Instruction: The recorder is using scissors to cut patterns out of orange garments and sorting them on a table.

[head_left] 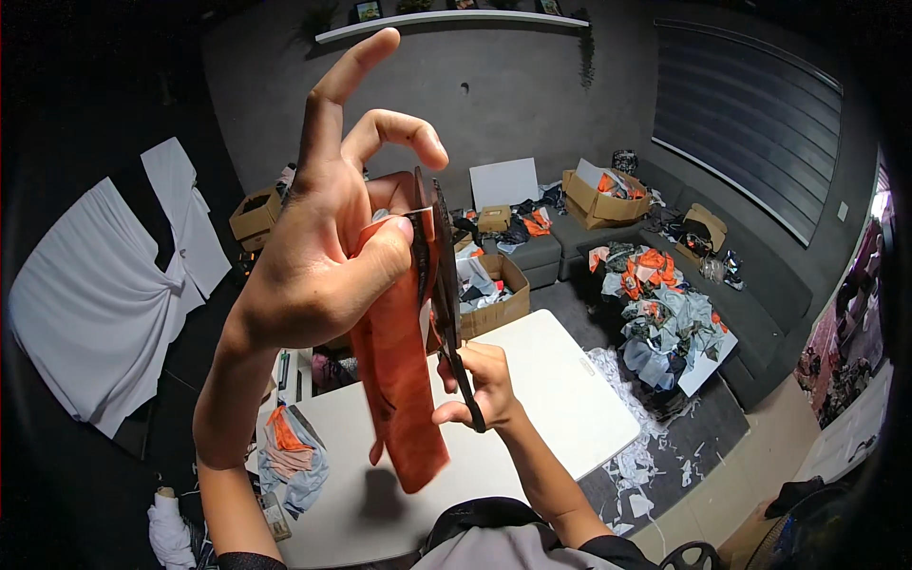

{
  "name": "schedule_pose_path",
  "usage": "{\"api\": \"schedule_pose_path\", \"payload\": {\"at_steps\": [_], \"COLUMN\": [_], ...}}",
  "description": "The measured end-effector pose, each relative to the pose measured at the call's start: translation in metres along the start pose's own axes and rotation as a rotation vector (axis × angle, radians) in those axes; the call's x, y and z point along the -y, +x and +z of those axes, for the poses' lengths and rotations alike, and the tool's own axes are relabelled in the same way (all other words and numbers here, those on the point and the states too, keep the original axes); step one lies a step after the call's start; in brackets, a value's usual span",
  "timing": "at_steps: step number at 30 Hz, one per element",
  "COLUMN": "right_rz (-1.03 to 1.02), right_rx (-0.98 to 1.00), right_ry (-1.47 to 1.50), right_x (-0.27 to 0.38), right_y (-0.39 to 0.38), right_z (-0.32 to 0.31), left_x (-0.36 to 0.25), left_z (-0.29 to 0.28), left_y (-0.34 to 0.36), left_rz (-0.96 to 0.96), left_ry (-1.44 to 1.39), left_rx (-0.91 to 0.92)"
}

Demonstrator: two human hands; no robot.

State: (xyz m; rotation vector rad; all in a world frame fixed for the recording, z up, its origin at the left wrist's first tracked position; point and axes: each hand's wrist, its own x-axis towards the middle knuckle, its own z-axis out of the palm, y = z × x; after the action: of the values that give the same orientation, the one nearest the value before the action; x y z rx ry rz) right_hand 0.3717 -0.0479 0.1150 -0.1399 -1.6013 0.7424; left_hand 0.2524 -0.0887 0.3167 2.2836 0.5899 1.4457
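Note:
Raised high in front of me, my left hand (309, 252) pinches the top of an orange fabric piece (404, 399) between thumb and bent fingers. Its index finger and another finger point up and away from the cloth. The fabric hangs folded over the table, with a pale edge and a dark strip near the pinch. Lower and to the right, my right hand (489, 380) grips a pair of dark scissors (445, 275) by the handles. Their blades point upward along the fabric's right side, with the tips near my left thumb. Whether the blades touch the cloth, I cannot tell.
Below is a white table (556, 399) with grey and orange cloth pieces (290, 456) at its left. A pile of fabric scraps (665, 323) lies to the right, near shredded white bits (636, 465) on the floor. Cardboard boxes (508, 304) and a dark sofa (760, 328) stand beyond.

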Motion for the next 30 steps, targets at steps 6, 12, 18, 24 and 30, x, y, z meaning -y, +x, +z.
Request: {"api": "schedule_pose_path", "payload": {"at_steps": [6, 12, 18, 24, 30], "right_rz": [-0.061, -0.021, -0.054, 0.015, -0.055], "right_rx": [0.084, 0.065, 0.151, 0.030, 0.062], "right_ry": [0.035, 0.043, 0.073, 0.068, -0.016], "right_x": [0.002, 0.006, 0.005, 0.001, 0.000], "right_y": [0.005, 0.006, 0.005, 0.001, 0.000], "right_z": [-0.009, -0.006, -0.010, -0.006, -0.008], "left_x": [-0.001, 0.002, 0.002, -0.004, -0.005], "left_z": [0.001, 0.001, -0.001, 0.009, 0.008], "left_y": [0.001, 0.002, 0.001, 0.005, 0.004], "left_rz": [-0.008, -0.001, 0.035, 0.001, 0.005], "left_ry": [-0.002, 0.007, -0.004, -0.073, -0.068], "left_rx": [0.012, 0.018, 0.026, -0.008, -0.008]}}
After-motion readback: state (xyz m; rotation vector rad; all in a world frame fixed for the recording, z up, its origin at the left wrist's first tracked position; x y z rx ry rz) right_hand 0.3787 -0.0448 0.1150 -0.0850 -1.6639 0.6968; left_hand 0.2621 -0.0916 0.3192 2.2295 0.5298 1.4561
